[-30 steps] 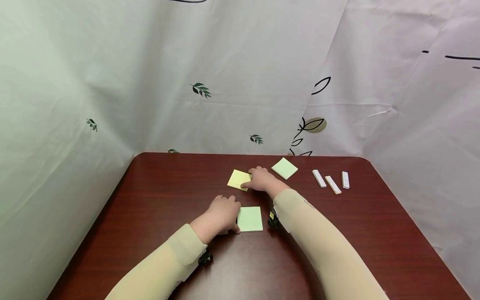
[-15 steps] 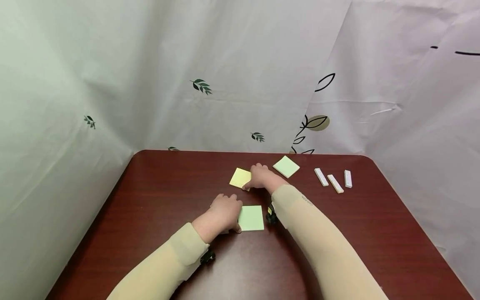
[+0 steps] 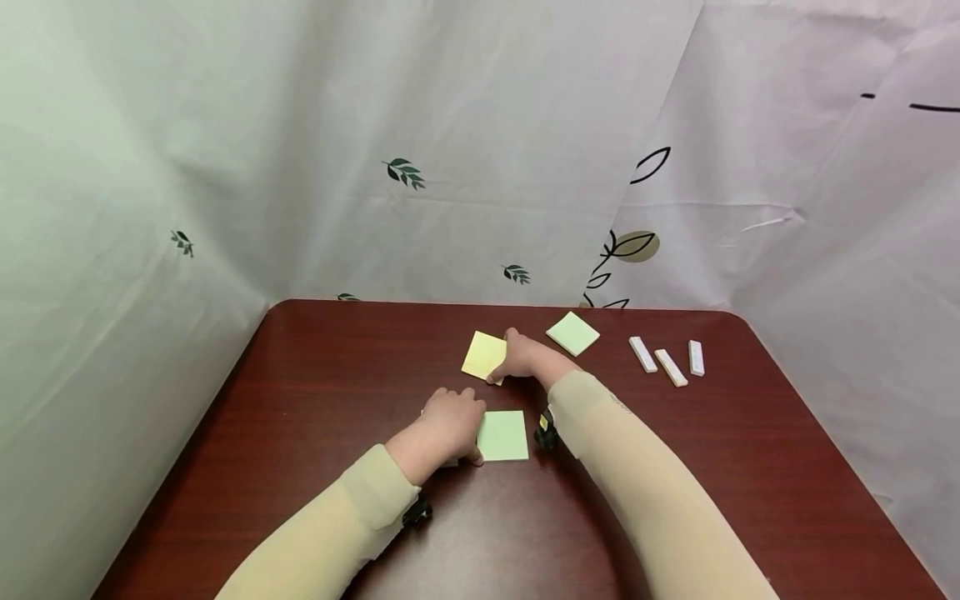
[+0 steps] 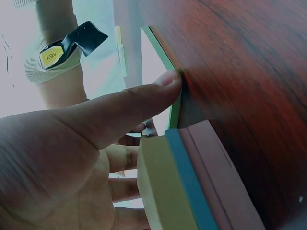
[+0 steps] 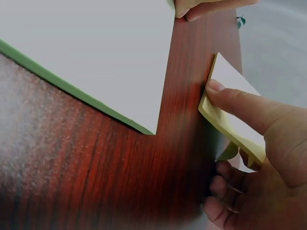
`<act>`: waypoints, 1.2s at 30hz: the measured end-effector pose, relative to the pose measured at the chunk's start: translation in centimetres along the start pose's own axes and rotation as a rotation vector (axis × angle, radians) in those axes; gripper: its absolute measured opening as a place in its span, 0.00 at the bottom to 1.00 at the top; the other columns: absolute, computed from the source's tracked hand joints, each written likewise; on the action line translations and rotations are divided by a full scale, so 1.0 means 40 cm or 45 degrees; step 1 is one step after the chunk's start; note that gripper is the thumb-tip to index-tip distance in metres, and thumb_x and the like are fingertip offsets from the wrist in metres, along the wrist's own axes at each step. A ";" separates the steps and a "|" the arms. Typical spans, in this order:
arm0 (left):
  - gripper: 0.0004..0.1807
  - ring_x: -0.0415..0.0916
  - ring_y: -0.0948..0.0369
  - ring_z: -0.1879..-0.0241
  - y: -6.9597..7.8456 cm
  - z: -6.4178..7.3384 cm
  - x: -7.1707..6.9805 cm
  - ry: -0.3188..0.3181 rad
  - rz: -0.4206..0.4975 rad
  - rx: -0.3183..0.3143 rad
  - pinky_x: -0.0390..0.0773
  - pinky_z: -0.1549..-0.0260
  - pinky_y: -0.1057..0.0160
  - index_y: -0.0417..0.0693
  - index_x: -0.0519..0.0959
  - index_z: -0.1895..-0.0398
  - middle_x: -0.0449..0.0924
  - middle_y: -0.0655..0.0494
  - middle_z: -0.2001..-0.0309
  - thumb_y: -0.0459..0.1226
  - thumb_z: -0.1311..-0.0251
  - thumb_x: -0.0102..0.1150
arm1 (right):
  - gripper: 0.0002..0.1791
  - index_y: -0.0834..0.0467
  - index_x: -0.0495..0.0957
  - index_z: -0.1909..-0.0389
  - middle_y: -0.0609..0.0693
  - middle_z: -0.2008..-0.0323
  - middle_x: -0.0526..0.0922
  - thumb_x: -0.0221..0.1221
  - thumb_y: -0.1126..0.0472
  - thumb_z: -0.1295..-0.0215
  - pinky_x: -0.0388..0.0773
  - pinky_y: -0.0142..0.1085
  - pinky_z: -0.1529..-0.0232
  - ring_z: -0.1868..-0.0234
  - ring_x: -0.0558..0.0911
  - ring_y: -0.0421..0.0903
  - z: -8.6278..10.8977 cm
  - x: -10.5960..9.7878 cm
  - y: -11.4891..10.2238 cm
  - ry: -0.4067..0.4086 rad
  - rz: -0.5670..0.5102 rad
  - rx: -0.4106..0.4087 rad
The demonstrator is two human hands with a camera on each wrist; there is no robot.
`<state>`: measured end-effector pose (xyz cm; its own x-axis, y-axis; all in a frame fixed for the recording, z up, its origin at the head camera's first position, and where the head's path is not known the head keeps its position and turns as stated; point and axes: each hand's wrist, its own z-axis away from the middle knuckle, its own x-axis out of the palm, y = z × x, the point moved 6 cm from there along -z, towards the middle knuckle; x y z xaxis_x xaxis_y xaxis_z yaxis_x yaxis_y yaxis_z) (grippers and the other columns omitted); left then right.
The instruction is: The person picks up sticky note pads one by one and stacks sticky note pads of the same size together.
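Observation:
My right hand (image 3: 519, 357) pinches a yellow sticky note pad (image 3: 483, 354) near the back middle of the table. In the right wrist view, the thumb lies on the top of that yellow pad (image 5: 235, 79), which tilts up off the table; a bent flap (image 5: 229, 151) hangs under it. My left hand (image 3: 444, 423) holds a light green sticky note pad (image 3: 503, 436), its thumb and fingers at opposite edges. Beneath the left palm, a stack of yellow, blue and pink sticky note pads (image 4: 192, 177) stands beside the green pad, mostly hidden from the head view.
Another light green sticky note pad (image 3: 573, 333) lies near the back edge of the dark red table (image 3: 360, 350). Several narrow white blocks (image 3: 671, 367) lie at the back right. Patterned white cloth (image 3: 480, 167) hangs behind the table.
The right hand has tipped the yellow pad up a little and turned it slightly. The left hand stays at the green pad. The head view has shifted slightly.

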<state>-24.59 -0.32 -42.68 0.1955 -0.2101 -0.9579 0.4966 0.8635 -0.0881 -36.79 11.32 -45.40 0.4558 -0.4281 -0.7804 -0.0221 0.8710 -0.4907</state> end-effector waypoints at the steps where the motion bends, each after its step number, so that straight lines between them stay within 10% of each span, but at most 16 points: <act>1: 0.38 0.75 0.54 0.59 0.000 0.000 -0.001 0.000 0.000 -0.002 0.72 0.52 0.55 0.51 0.81 0.49 0.75 0.53 0.57 0.60 0.62 0.78 | 0.58 0.64 0.46 0.24 0.62 0.30 0.63 0.73 0.48 0.45 0.68 0.48 0.37 0.35 0.70 0.54 0.000 0.000 0.000 0.006 -0.002 -0.005; 10: 0.37 0.75 0.55 0.58 0.005 0.001 -0.003 -0.018 -0.006 0.003 0.72 0.52 0.54 0.51 0.80 0.48 0.75 0.53 0.57 0.60 0.60 0.77 | 0.47 0.64 0.57 0.30 0.57 0.48 0.75 0.72 0.53 0.44 0.73 0.44 0.48 0.52 0.75 0.51 -0.001 -0.002 -0.012 -0.011 0.018 -0.105; 19: 0.37 0.75 0.52 0.62 0.005 0.001 -0.007 0.008 -0.007 0.004 0.72 0.55 0.54 0.51 0.80 0.51 0.75 0.52 0.59 0.60 0.62 0.78 | 0.44 0.63 0.58 0.26 0.59 0.29 0.65 0.67 0.53 0.38 0.66 0.48 0.35 0.32 0.68 0.54 -0.003 -0.010 -0.004 0.024 0.019 -0.129; 26: 0.36 0.76 0.53 0.62 0.003 0.000 -0.005 0.011 -0.003 0.002 0.72 0.55 0.54 0.50 0.80 0.52 0.75 0.52 0.59 0.60 0.62 0.78 | 0.20 0.61 0.72 0.45 0.54 0.56 0.77 0.63 0.59 0.36 0.71 0.41 0.55 0.59 0.74 0.49 -0.003 -0.009 -0.001 0.110 -0.177 -0.137; 36: 0.35 0.75 0.53 0.61 0.000 0.001 -0.003 0.006 0.012 0.002 0.72 0.54 0.53 0.50 0.80 0.52 0.75 0.52 0.59 0.59 0.61 0.78 | 0.22 0.60 0.67 0.40 0.58 0.56 0.72 0.59 0.69 0.34 0.80 0.38 0.64 0.67 0.78 0.48 0.004 -0.006 0.028 0.157 -0.679 -0.087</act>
<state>-24.58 -0.32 -42.54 0.1960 -0.2000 -0.9600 0.4958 0.8648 -0.0789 -36.77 12.44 -45.70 0.3118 -0.8345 -0.4543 0.1235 0.5097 -0.8515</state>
